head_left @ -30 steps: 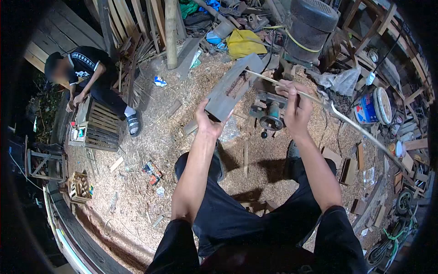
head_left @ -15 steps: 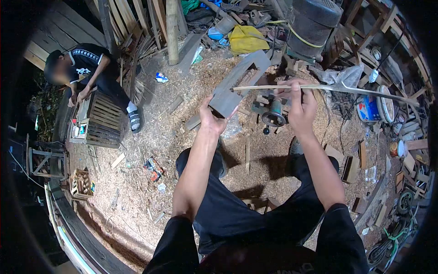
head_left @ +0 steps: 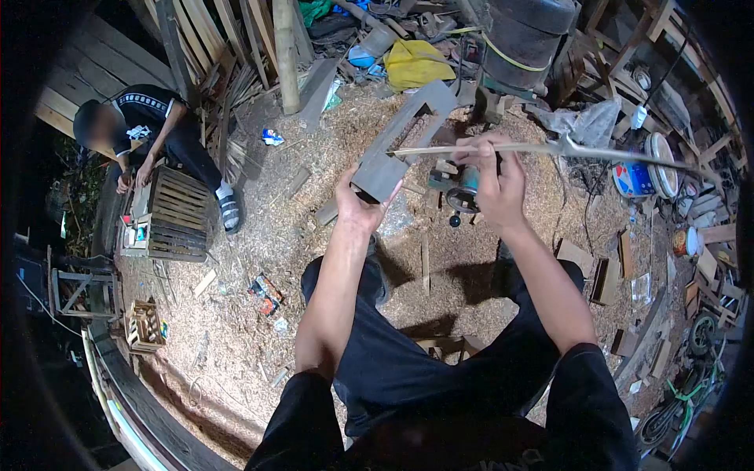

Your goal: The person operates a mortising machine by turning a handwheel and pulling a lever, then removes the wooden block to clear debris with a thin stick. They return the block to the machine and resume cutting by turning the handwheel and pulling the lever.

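My left hand (head_left: 360, 207) is closed around the near end of a long grey wooden box (head_left: 378, 180), which tilts away to the upper right. A rectangular opening shows in its upper face, and its near end is hollow. Between the fingers of my right hand (head_left: 501, 192) runs a long, thin wooden strip (head_left: 440, 150), held nearly level. The strip's left tip overlaps the box by the near edge of the opening; its other end reaches far right. Below the strip, beside my right hand, stands a greenish metal vise (head_left: 463, 196), partly hidden.
A person (head_left: 161, 133) sits at the left by a slatted wooden crate (head_left: 179, 212). Wood shavings cover the floor, with an orange-and-black tool (head_left: 265, 293) on it. A yellow sack (head_left: 418, 64) and a dark drum (head_left: 528, 43) stand behind; wood scraps and buckets (head_left: 661, 165) line the right.
My right hand and the strip have shifted left, toward the box. The whole view has also swung slightly. My left hand keeps its hold on the box.
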A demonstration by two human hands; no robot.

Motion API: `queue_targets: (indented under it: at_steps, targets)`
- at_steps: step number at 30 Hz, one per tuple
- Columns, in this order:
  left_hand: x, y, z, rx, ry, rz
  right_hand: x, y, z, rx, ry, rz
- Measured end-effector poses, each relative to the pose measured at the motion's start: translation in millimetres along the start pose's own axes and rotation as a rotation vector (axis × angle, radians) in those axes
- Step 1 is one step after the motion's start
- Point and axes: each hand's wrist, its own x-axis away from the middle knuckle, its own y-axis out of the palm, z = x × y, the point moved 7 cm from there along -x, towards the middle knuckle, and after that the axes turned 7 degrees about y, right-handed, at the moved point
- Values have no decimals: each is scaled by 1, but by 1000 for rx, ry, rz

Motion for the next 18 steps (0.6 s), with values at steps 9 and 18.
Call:
queue_targets:
  at_steps: [9,18]
  targets:
    - [2,4,0,-17,-9,-1,-8,-11,0,-50,-12,17]
    - [-4,-1,-5,12,-65,-63,-28,-38,-2,203,-159,97]
